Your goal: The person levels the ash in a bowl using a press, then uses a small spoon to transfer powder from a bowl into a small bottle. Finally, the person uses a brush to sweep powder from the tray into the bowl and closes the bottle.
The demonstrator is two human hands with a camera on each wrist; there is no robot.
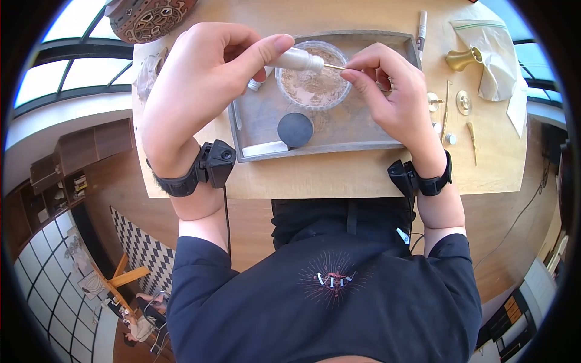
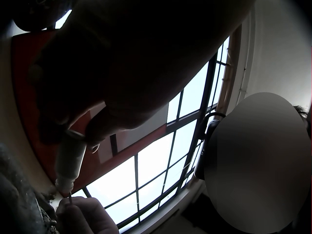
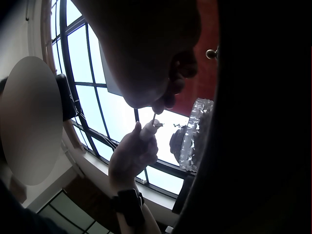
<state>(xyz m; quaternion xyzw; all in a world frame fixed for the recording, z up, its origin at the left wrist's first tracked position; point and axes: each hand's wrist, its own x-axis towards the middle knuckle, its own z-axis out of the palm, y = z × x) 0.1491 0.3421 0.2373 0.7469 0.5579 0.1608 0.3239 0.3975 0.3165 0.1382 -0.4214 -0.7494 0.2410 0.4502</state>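
Note:
My left hand [image 1: 203,75] grips a small white bottle [image 1: 298,60], tilted so its mouth points right. Between thumb and fingertips, my right hand [image 1: 396,88] pinches a thin gold-coloured stick [image 1: 334,66], whose far end meets the bottle mouth. Both hands are over a clear round bowl [image 1: 347,94] of pale brownish powder [image 1: 305,94]. The left wrist view shows the bottle [image 2: 69,158] close above the right fingertips [image 2: 90,217]. In the right wrist view, the stick [image 3: 154,117] runs between the two hands; the bowl's ridged side [image 3: 192,136] is nearby.
A grey tray [image 1: 363,133] bears the bowl, a dark round disc [image 1: 296,130] and a white strip [image 1: 264,149]. To the right lie a brass vessel [image 1: 461,59], thin brass tools [image 1: 472,142], a plastic bag [image 1: 497,75] and a marker-like tube [image 1: 422,33]. A patterned pot [image 1: 148,21] stands back left.

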